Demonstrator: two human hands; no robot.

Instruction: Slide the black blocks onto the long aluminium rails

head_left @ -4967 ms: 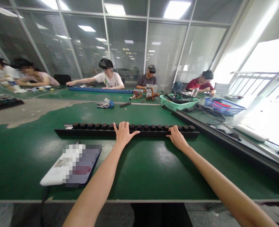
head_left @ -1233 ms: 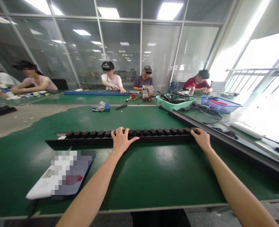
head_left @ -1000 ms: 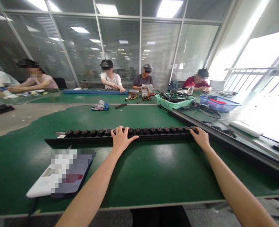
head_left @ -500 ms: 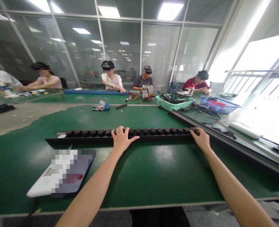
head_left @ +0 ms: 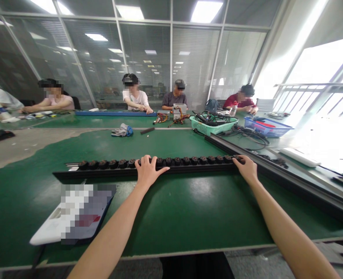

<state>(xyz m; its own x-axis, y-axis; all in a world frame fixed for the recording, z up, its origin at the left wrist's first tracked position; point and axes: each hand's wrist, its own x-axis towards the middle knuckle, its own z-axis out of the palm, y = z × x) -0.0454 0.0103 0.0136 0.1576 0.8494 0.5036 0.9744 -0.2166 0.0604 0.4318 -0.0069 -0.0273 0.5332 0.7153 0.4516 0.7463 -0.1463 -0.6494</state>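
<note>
A long black rail (head_left: 101, 175) lies across the green table. Along it runs a black strip (head_left: 186, 160) with several round, knob-like black parts in a row. My left hand (head_left: 147, 170) rests over the middle of this strip, fingers spread and thumb stretched out to the right, covering some of the round parts. At the strip's right end, my right hand (head_left: 247, 168) is closed, thumb and fingers pinching the end piece. Thin metal ends (head_left: 72, 166) stick out at the left of the row.
A second long rail (head_left: 276, 176) slants along the right side. Near my left forearm lies a white and dark flat object (head_left: 72, 217), partly blurred. Farther back are a glove (head_left: 122, 130), a green basket (head_left: 212, 126) of cables and a blue basket (head_left: 267, 128). Several people sit opposite.
The view has shifted slightly, so everything appears a little farther left. Both hands keep their places on the strip, with no clear movement along it.
</note>
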